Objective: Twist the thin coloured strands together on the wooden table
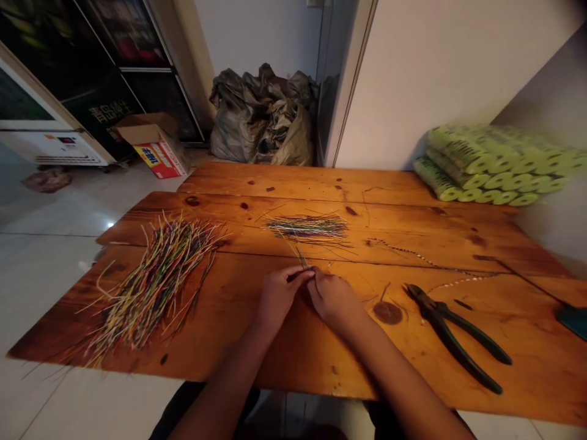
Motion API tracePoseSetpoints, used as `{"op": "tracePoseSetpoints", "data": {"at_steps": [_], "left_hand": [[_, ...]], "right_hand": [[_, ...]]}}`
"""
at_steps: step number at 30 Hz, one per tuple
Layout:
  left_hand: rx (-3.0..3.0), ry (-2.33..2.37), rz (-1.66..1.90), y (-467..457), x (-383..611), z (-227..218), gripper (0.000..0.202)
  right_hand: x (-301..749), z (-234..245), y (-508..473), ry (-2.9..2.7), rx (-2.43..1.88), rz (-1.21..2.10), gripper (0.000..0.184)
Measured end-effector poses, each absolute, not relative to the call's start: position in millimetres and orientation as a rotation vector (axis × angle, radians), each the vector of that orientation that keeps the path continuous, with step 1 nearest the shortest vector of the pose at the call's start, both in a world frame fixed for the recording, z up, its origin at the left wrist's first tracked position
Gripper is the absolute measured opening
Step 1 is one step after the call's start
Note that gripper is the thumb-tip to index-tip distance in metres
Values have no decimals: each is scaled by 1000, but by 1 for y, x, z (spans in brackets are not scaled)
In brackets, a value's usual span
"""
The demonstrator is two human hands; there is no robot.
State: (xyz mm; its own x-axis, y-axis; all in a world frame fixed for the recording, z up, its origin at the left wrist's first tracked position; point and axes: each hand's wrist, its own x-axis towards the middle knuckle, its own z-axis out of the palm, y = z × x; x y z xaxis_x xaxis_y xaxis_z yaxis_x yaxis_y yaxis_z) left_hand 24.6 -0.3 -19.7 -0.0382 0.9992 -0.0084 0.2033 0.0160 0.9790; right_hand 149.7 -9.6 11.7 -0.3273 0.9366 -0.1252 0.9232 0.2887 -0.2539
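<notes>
My left hand [277, 294] and my right hand [334, 297] meet above the middle of the wooden table [302, 360], fingertips pinched together. Between them they grip a few thin wires [301, 258], whose ends stick up past my fingers; the rest is hidden by my hands. Just beyond lies a small, roughly lined-up bundle of coloured wires [312, 227]. Over to the left spreads a larger loose heap of multicoloured wires [158, 275]. On the right, wire cutters with dark handles [452, 333] rest on the tabletop, jaws pointing away from me.
A thin twisted cord [413, 253] lies at the right. Green wrapped rolls [486, 165] are stacked at the back right corner. A dark green object [573, 319] is at the right edge. Beyond the table are stuffed bags [261, 122] and an open cardboard box [158, 150].
</notes>
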Motion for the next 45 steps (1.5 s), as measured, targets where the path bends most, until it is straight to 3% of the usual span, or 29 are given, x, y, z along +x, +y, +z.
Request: {"op": "tracePoseSetpoints", "data": {"at_steps": [4, 8, 15, 19, 29, 35, 45], "left_hand": [[1148, 1336, 1135, 0, 29, -27, 18], [914, 1217, 1192, -1, 32, -27, 19], [841, 953, 1064, -2, 27, -15, 16], [861, 891, 1064, -3, 22, -11, 15], [798, 817, 1261, -2, 21, -5, 8], [661, 851, 1429, 1, 20, -6, 11], [811, 928, 1361, -1, 28, -4, 14]], "right_hand": [[149, 14, -15, -2490, -1805, 432, 29], [159, 4, -10, -2267, -1541, 666, 32], [173, -2, -6, -1360, -1003, 1883, 37], [172, 7, -11, -961, -809, 2174, 27], [167, 3, -13, -630, -676, 2249, 18], [161, -5, -11, -307, -739, 1900, 29], [165, -3, -9, -292, -725, 1879, 35]]}}
